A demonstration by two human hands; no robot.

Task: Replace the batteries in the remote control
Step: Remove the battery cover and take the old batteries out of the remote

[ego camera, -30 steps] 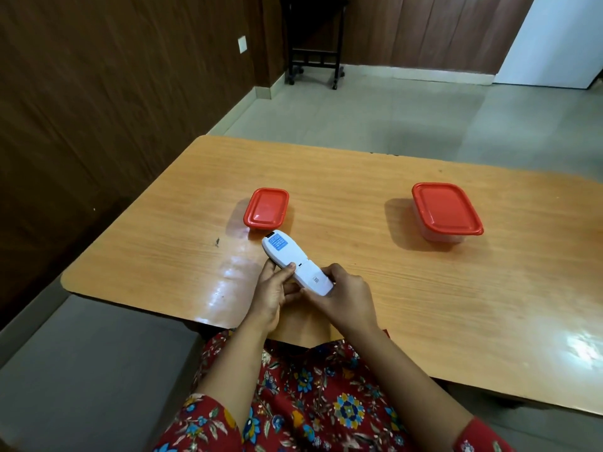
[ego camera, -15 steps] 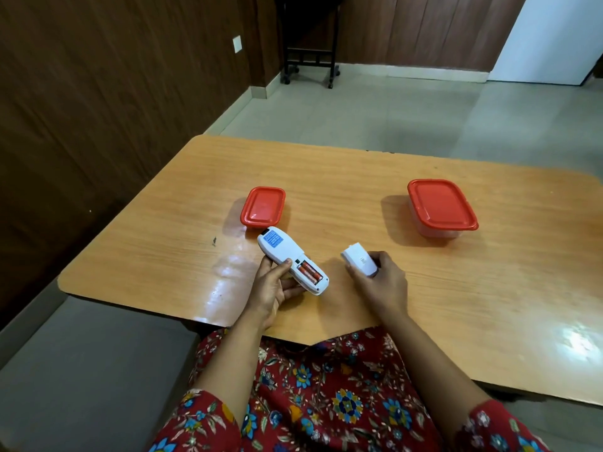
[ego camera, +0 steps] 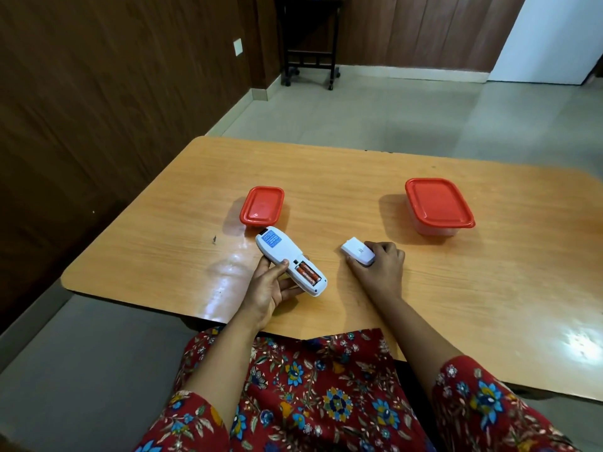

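The white remote control (ego camera: 287, 261) is held back side up by the left hand (ego camera: 269, 288), whose thumb is pressed on its casing while the other fingers are curled beneath it. Its battery bay is uncovered, and two orange batteries (ego camera: 307, 272) are seen lying side by side inside. The remote is kept near the front edge of the wooden table (ego camera: 359, 177), its blue-labelled end pointing toward the small red-lidded container (ego camera: 262, 206), which stands just beyond that end; whether the two touch cannot be told.

To the right of the remote, the white battery cover (ego camera: 357, 251) is gripped by the right hand (ego camera: 380, 267), with the fingers closed around its near end and the far end left exposed low over the tabletop. Bare wood is left between cover and remote. Farther right of the remote and toward the far edge, the larger red-lidded container (ego camera: 439, 205) is set well apart from both hands. Wide open tabletop is seen right of the remote as far as the right edge, and left of it up to the rounded corner.
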